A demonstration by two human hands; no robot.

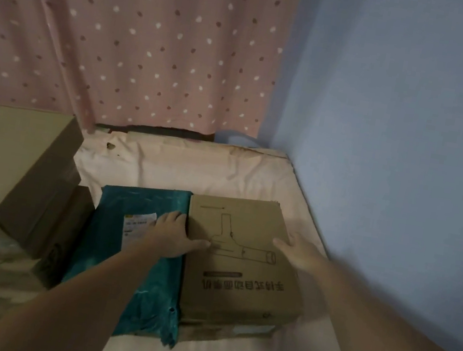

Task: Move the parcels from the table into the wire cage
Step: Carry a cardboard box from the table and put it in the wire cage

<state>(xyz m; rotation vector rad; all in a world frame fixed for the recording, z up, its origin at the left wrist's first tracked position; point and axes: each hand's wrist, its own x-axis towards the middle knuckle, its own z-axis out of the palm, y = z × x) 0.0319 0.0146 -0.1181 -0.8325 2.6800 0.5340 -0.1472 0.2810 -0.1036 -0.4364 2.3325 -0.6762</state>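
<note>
Box (brown cardboard) lies between left hand and right hand, both spread flat.

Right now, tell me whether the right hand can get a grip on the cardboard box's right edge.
Probably yes. The right hand already lies open at the right edge of the cardboard box, and only bare table cover lies on that side.
</note>
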